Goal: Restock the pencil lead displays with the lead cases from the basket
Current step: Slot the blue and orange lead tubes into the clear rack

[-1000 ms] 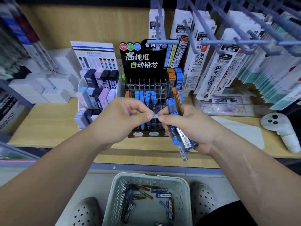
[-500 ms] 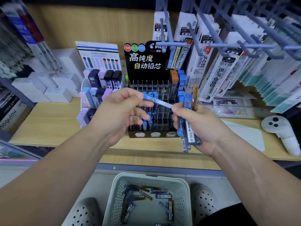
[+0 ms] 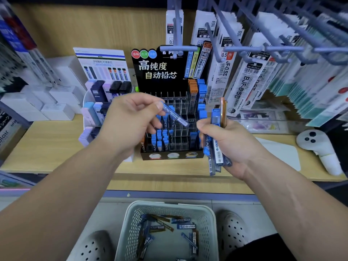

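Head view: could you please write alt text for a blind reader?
The left hand pinches one translucent blue lead case in front of the black compartmented pencil lead display, while the right hand grips a bundle of blue and orange lead cases. A pale perforated plastic basket below holds more.

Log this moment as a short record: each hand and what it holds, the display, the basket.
left hand: pinches a single blue lead case, tilted, in front of the display
right hand: grips a bundle of lead cases, mostly blue, at least one orange
display: black, on the wooden shelf; many clear slots empty, blue cases in some
basket: on the floor below, loose lead cases lie inside
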